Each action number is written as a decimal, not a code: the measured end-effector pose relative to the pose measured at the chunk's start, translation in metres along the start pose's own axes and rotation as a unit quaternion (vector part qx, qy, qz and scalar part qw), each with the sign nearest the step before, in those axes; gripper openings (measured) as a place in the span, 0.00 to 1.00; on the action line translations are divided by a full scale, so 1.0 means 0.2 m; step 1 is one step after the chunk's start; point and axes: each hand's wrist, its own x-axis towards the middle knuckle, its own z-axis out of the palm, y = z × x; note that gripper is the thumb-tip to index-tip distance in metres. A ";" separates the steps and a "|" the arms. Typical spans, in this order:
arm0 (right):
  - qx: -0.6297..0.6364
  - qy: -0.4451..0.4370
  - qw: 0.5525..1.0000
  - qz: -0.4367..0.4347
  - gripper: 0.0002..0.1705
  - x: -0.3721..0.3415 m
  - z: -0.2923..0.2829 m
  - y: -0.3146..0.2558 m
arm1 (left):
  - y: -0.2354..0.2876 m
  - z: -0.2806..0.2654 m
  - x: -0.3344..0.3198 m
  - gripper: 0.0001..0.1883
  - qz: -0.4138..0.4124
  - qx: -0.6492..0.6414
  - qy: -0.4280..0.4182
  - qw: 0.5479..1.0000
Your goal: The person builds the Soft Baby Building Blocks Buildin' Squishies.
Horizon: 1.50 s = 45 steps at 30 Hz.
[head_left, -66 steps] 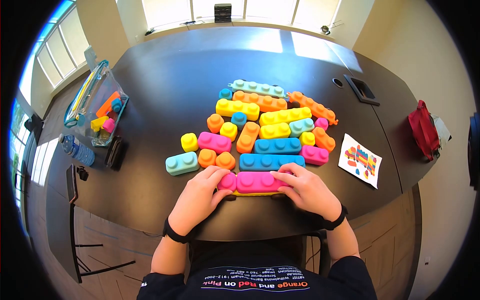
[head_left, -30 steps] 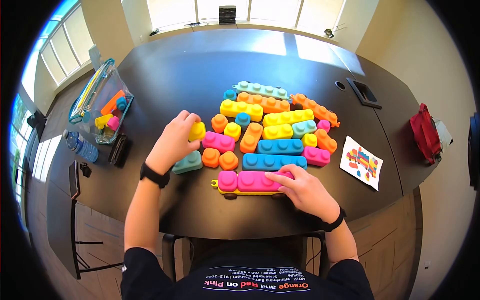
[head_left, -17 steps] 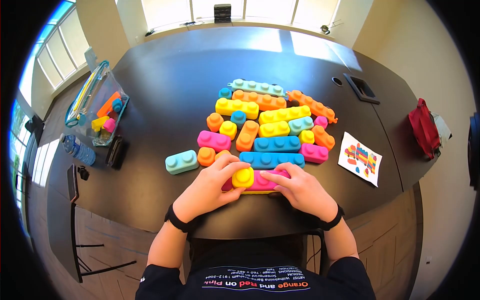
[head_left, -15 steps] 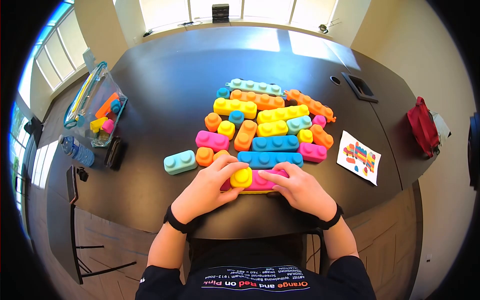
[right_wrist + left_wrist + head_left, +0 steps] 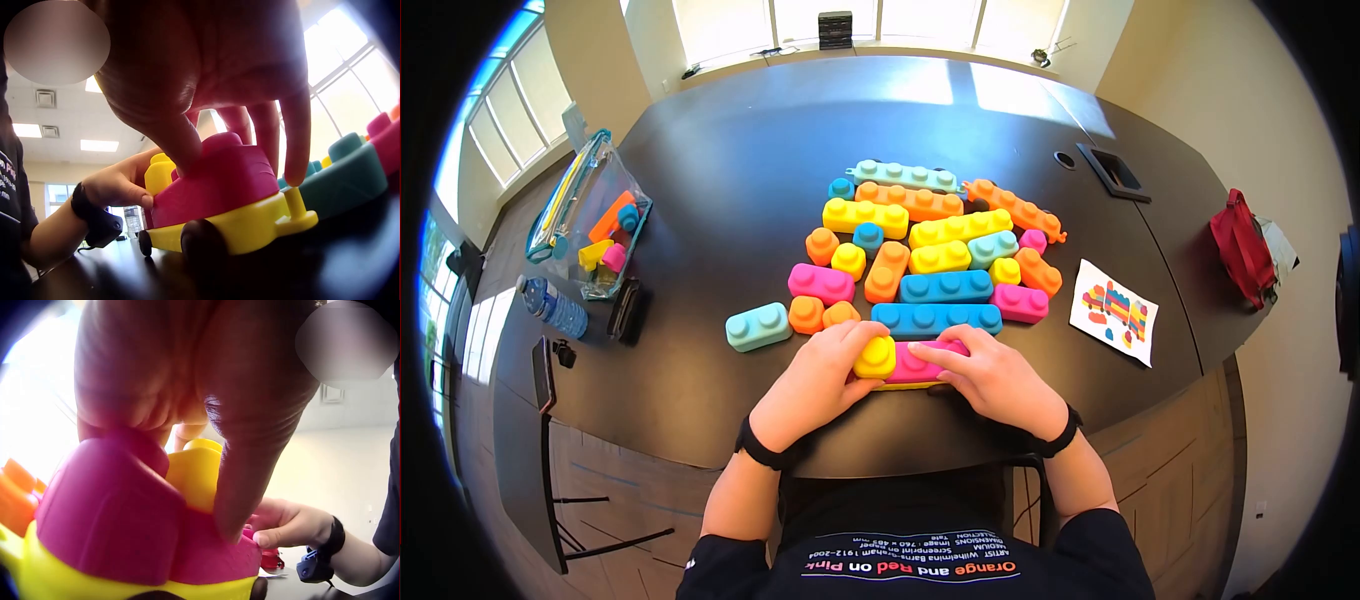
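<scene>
In the head view my left hand (image 5: 812,378) pinches a small yellow block (image 5: 875,357) between thumb and fingers. That block sits on top of a long pink block (image 5: 915,367), near its left end. A one-stud pink block (image 5: 103,512) stands beside the long one, mostly covered by the left hand in the head view. Both pink blocks rest on a yellow wheeled base (image 5: 250,225) with dark wheels and a hitch post at its end. My right hand (image 5: 1010,380) grips the right end of the long pink block, thumb on the near side, fingers on the far side.
Several loose blocks lie beyond the hands, the nearest a long blue block (image 5: 937,320). A light teal block (image 5: 758,327) lies left. A picture sheet (image 5: 1113,312) is at right. A clear bag (image 5: 600,215), a water bottle (image 5: 552,305) and a red bag (image 5: 1242,250) stand farther out.
My left hand left the pink blocks, picked up the yellow block at the left and brought it onto the long pink block. The right hand stayed at the right end.
</scene>
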 end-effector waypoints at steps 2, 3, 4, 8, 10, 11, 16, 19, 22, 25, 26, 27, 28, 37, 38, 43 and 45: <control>0.002 0.000 1.000 -0.005 0.29 0.00 0.00 0.00 | 0.00 0.00 0.00 0.31 -0.001 -0.012 -0.005 1.000; 0.003 -0.007 1.000 -0.005 0.29 0.00 0.00 0.00 | -0.01 0.00 -0.01 0.31 -0.003 -0.010 -0.005 1.000; 0.003 -0.014 1.000 -0.005 0.30 0.01 -0.01 0.00 | -0.01 0.00 -0.01 0.31 -0.004 -0.008 -0.004 1.000; 0.005 -0.029 1.000 -0.008 0.31 0.03 -0.02 -0.01 | -0.01 0.01 -0.02 0.30 0.001 -0.001 0.009 1.000; 0.000 -0.039 0.999 -0.007 0.31 0.03 -0.02 -0.01 | -0.01 0.00 -0.02 0.29 0.005 -0.006 0.009 1.000; 0.000 -0.039 0.999 -0.008 0.31 0.03 -0.02 -0.01 | -0.02 0.00 -0.02 0.29 0.005 -0.006 0.009 1.000; 0.002 -0.049 0.999 -0.007 0.31 0.04 -0.03 -0.02 | -0.02 -0.11 -0.03 0.34 0.025 -0.036 -0.018 0.999; 0.000 -0.046 0.999 -0.007 0.31 0.04 -0.03 -0.02 | -0.15 -0.27 -0.08 0.35 -0.064 0.010 0.098 0.993; 0.001 -0.036 0.999 -0.016 0.31 0.04 -0.03 -0.01 | -0.29 -0.38 -0.20 0.39 -0.149 0.186 0.104 0.966; 0.002 -0.040 0.999 -0.019 0.31 0.04 -0.03 -0.01 | -0.43 -0.36 -0.28 0.39 -0.179 0.226 0.064 0.955; 0.003 -0.038 0.999 -0.019 0.31 0.05 -0.03 0.00 | -0.44 -0.35 -0.28 0.37 -0.210 0.238 0.036 0.948; 0.004 -0.034 0.999 -0.020 0.31 0.05 -0.03 0.00 | -0.45 -0.35 -0.28 0.37 -0.211 0.239 0.035 0.947; 0.006 -0.032 0.999 -0.020 0.31 0.04 -0.02 0.00 | -0.45 -0.36 -0.26 0.34 -0.195 0.231 0.027 0.953; 0.068 0.047 0.997 0.001 0.34 0.04 -0.10 -0.01 | -0.12 -0.53 -0.21 0.31 -0.139 0.105 0.171 0.970; 0.074 0.064 0.995 -0.003 0.35 0.05 -0.11 -0.01 | -0.04 -0.51 -0.17 0.31 -0.083 0.118 0.151 0.978; 0.107 0.126 0.985 -0.056 0.37 0.12 -0.14 -0.08 | 0.12 -0.26 0.02 0.30 0.067 0.048 0.083 0.993; 0.113 0.135 0.982 -0.070 0.38 0.13 -0.15 -0.09 | 0.15 -0.20 0.05 0.32 0.067 0.030 0.049 0.996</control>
